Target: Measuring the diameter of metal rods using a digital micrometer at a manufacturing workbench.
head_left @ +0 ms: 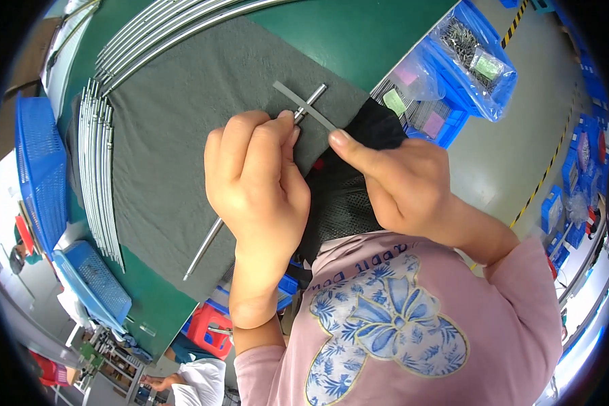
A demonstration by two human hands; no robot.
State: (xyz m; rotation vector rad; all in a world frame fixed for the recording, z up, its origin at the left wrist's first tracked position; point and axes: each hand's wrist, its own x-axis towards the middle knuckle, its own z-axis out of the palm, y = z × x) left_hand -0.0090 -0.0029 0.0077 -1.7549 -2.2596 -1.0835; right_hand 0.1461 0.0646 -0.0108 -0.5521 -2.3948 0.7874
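Note:
My left hand (256, 177) is closed around a slim shiny metal rod (206, 245). The rod slants from lower left to upper right over a dark grey cloth (176, 142), and its upper end sticks out past my fingertips. Across that end lies a flat grey strip (303, 104), touching or just above the rod; which of the two, I cannot tell. The lower end of the strip is pinched by my right hand (409, 181), thumb on top and the other fingers curled beneath. The middle of the rod is hidden behind my left hand.
Several metal rods (96, 179) lie in a row at the left, and more rods (172, 28) along the far edge. Blue baskets (42, 162) stand at the left table edge. At the right are blue bins (501, 101) of small metal parts. A person (206, 380) is at lower left.

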